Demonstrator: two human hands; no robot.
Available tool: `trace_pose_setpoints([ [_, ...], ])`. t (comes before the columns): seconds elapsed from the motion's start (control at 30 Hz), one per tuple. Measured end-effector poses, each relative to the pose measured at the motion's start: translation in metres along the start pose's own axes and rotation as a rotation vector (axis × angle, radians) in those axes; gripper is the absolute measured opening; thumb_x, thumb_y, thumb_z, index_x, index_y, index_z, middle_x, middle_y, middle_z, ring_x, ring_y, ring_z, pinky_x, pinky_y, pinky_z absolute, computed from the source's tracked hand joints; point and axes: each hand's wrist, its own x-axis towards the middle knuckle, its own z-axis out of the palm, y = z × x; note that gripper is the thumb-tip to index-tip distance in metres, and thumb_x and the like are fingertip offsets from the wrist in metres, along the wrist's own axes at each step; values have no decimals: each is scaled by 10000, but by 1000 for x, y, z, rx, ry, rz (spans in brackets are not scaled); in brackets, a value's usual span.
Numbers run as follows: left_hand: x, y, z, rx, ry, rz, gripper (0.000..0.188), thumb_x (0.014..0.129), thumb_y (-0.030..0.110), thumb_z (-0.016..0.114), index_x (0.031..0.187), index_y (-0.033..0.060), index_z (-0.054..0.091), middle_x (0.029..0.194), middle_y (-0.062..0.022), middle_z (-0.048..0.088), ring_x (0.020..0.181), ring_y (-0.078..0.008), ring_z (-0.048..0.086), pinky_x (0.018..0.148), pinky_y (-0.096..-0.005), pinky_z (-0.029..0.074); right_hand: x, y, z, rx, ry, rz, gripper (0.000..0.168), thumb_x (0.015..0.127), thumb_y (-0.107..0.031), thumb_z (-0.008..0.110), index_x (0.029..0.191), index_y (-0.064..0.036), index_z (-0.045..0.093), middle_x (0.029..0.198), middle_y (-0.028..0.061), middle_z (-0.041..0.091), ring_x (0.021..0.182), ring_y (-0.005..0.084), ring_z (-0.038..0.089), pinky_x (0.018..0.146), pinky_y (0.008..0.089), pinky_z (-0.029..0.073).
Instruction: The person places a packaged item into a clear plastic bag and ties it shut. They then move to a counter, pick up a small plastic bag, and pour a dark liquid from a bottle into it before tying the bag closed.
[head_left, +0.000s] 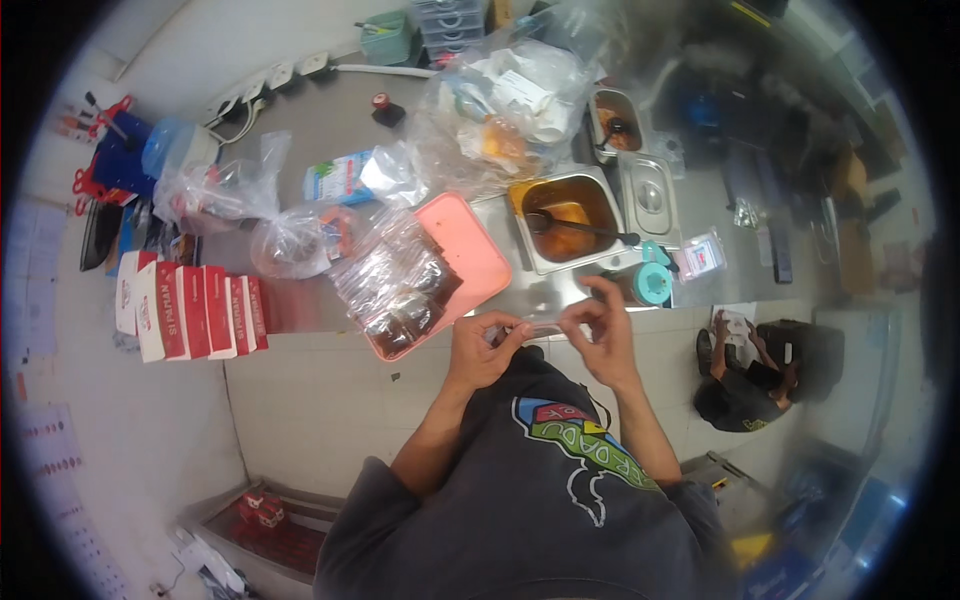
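At the counter's front edge my left hand and my right hand are level with each other. Pinched between their fingertips is a small strip of clear plastic, perhaps a little bag; its full shape cannot be made out. Left of my left hand lies a pink plastic tray, stacked with clear plastic packets of brown sauce. Beyond my hands a steel food pan contains orange-brown sauce and a black ladle. A jar with a teal lid stands beyond my right hand.
Red and white boxes line the counter's left end. Plastic bags and a blue-white pack lie farther back. A steel lid and smaller pan are at right. Another person sits low on the right.
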Motion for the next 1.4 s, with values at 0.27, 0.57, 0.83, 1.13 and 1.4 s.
trace_pose_setpoints([
  [0.27,-12,-52,-62,6,262,-145,131,868,105,659,863,-21,693,757,-59,683,638,-92,595,593,-236,474,-10,23,-30,-168,14,-3,458,809,72,634,1222,-20,457,828,61,649,774,123,612,727,255,474],
  [0.57,31,-122,-104,428,575,-114,195,795,175,703,878,-1,700,824,-136,701,741,-248,672,728,-330,510,-14,11,21,-219,-300,13,336,814,4,658,1133,-42,563,822,69,665,760,157,635,730,298,505],
  [0.83,30,-101,-119,913,644,-147,352,814,316,690,1015,27,672,1020,-112,674,933,-303,626,882,-442,465,-18,39,17,-156,-233,-23,271,821,-40,620,1085,-21,558,813,99,621,711,202,616,669,323,500],
  [1.13,11,-41,1,-560,-112,-658,522,974,525,375,1170,61,515,930,-107,589,704,-201,614,525,-315,511,-21,36,29,-591,-10,-327,259,763,-165,711,976,-60,606,837,91,577,841,273,590,750,391,458],
  [1.4,-1,-33,27,-404,-438,-473,550,981,505,380,1253,32,449,931,-118,584,577,-194,604,444,-272,494,-28,48,15,-371,-102,-36,340,731,-173,714,1033,-46,622,878,138,603,787,320,609,698,407,481],
])
